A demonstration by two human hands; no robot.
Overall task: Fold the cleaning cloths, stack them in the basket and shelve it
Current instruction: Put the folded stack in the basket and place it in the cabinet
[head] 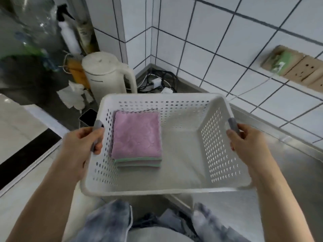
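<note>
both hands hold the basket [157,188] by its grey end handles, lifted in front of the body. the left hand [82,145] has its fingers curled round the left handle [97,135], thumb on top near the rim; the right hand [248,145] clenches the right handle [233,126] the same way, fingers wrapped under and out of sight. inside, the folded cloths [137,140] sit in one neat stack against the left wall, just beside the left hand's fingertips and well apart from the right hand's — a pink one on top, green and pink edges showing beneath it. the rest of the basket floor, toward the right fingers, is bare white plastic. beyond the fingers, past the far rim, stands a cream kettle [106,74] with a tangle of cables [158,81] beside it in the tiled corner. a spray bottle [69,32] stands further back to the left, and a dark phone [88,117] lies just outside the left handle. sockets [297,67] are set in the wall off to the right — blurred.
</note>
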